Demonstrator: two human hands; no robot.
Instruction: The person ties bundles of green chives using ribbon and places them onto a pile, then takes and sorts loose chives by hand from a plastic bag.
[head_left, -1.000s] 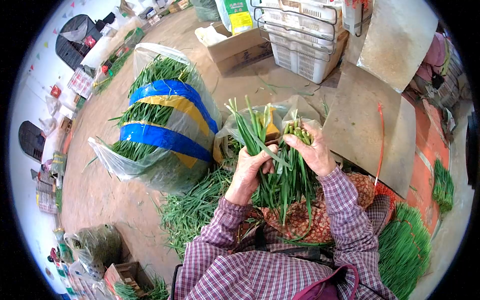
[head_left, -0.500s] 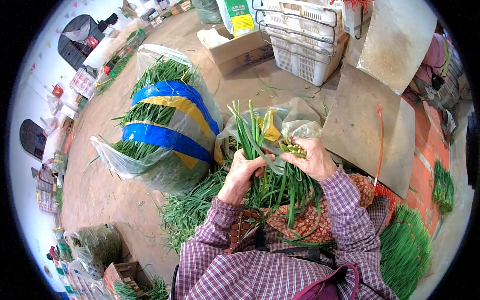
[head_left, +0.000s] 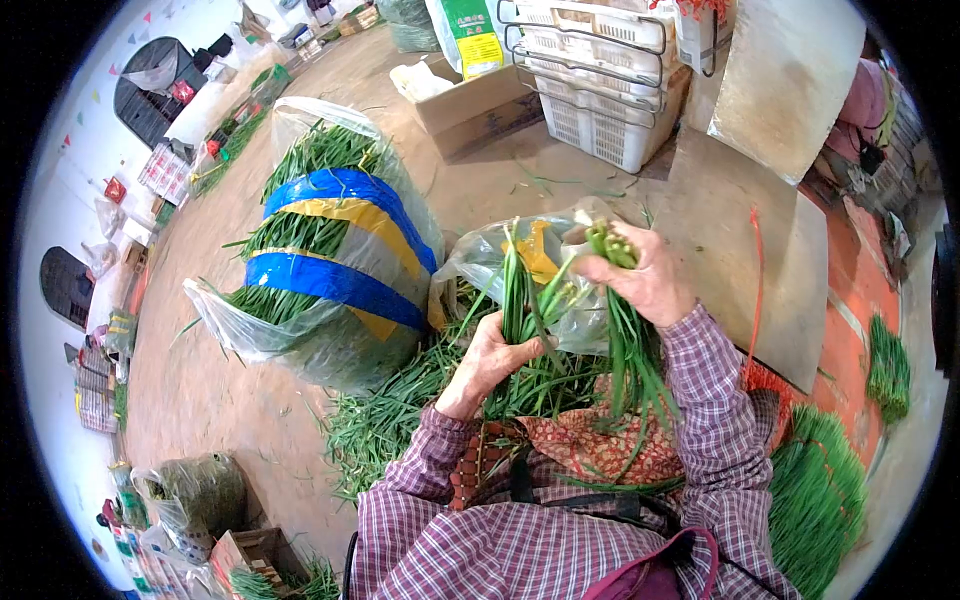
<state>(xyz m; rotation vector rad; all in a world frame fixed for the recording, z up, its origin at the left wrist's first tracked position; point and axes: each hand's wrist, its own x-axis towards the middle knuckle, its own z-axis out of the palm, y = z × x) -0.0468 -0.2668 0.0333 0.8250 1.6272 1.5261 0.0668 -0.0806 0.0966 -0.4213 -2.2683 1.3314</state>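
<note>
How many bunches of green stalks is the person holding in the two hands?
2: one bunch in the left hand, a second bunch in the right hand. Smaller ones could be hidden.

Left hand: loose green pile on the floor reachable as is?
Probably yes: the left hand looks close to the loose green pile, and no barrier shows between them. It holds stalks, though, so picking more up would likely mean shifting or releasing those first.

Bright but super fisheye
Black corners, wall [head_left: 72, 212] bows at frame left, blue tape [head_left: 345, 183] glares, right hand [head_left: 648, 277] slightly blurry.
</note>
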